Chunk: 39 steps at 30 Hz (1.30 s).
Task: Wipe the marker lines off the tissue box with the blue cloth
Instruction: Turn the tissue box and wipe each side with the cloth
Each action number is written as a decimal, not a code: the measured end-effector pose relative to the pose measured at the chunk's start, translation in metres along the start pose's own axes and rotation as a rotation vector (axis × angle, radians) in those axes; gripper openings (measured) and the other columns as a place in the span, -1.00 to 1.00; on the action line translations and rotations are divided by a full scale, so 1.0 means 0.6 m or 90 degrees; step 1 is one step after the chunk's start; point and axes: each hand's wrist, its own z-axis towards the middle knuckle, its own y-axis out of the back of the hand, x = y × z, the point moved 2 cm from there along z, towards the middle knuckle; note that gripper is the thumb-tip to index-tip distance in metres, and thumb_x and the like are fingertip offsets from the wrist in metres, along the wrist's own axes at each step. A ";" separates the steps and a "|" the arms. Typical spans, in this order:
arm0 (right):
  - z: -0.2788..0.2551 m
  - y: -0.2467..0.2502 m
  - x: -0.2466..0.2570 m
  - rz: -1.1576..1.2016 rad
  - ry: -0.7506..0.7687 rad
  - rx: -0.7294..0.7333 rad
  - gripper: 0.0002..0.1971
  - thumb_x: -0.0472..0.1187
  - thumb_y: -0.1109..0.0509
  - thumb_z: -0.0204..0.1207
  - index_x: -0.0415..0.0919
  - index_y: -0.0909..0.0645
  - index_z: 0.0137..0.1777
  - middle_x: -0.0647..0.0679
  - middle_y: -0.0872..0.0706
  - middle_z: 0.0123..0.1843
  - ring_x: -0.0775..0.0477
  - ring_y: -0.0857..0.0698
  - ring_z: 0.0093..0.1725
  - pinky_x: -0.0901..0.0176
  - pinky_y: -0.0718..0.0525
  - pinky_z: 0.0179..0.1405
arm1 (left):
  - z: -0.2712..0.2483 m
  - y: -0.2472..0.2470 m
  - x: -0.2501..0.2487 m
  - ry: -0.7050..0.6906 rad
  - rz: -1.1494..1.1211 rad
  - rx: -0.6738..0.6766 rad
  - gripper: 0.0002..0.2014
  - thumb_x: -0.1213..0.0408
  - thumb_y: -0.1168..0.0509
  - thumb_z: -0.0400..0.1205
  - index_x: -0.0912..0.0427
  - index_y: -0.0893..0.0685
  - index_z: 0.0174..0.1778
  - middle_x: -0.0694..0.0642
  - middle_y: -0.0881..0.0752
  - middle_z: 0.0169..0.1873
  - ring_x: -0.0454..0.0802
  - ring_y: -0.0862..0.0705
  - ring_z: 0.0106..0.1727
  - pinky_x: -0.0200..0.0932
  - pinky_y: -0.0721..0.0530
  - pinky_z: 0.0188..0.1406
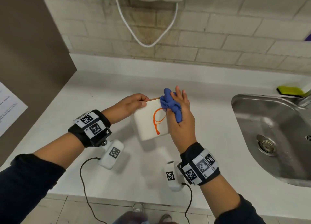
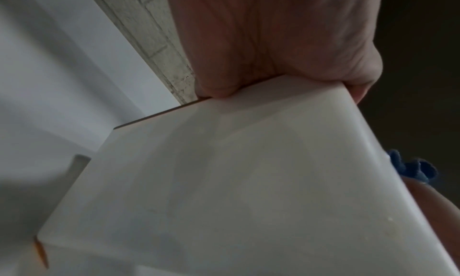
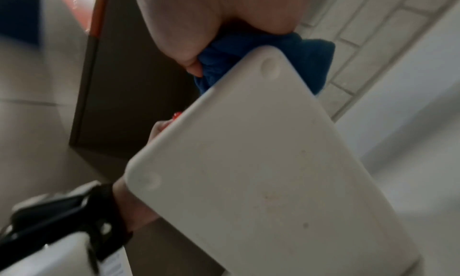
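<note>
The white tissue box is held tilted above the counter, with an orange marker loop on the face turned toward me. My left hand grips its upper left edge, thumb on the marked face. My right hand holds the bunched blue cloth and presses it against the box's upper right corner, over the top of the loop. The left wrist view shows the box's plain side under my left hand, with a bit of cloth behind. The right wrist view shows the box's underside and the cloth.
The white counter runs to a steel sink on the right, with a yellow-green sponge behind it. Two white tagged devices with black cables lie near the front edge. A brown panel stands at the left.
</note>
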 end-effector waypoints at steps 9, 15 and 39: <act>0.019 -0.039 0.015 -0.185 0.165 0.073 -0.64 -0.39 -0.26 0.52 -0.27 -0.56 0.32 -0.20 -0.57 0.41 0.13 -0.24 0.49 0.38 0.10 0.57 | 0.023 0.026 0.002 -0.020 -0.053 0.003 -0.59 -0.11 -0.18 0.29 0.03 -0.63 -0.07 -0.02 -0.70 -0.15 -0.23 -0.65 -0.19 -0.36 -0.57 -0.12; 0.011 -0.072 0.022 -0.224 0.233 0.158 -0.64 -0.40 -0.31 0.47 -0.24 -0.61 0.26 -0.20 -0.70 0.29 0.05 -0.40 0.42 0.36 -0.09 0.52 | 0.029 0.038 -0.003 -0.012 -0.061 0.031 -0.58 -0.12 -0.15 0.36 0.13 -0.59 -0.09 0.06 -0.65 -0.19 -0.16 -0.61 -0.19 -0.31 -0.55 -0.12; -0.001 0.090 -0.010 -0.321 0.276 0.292 -0.84 -0.31 -0.36 0.30 -0.12 -0.77 -0.27 0.01 -0.84 -0.17 0.10 -0.68 0.19 0.16 -0.42 0.46 | 0.028 0.031 0.004 -0.018 -0.015 0.043 -0.62 -0.13 -0.20 0.29 -0.05 -0.67 -0.09 -0.05 -0.70 -0.17 -0.10 -0.61 -0.11 -0.12 -0.44 -0.02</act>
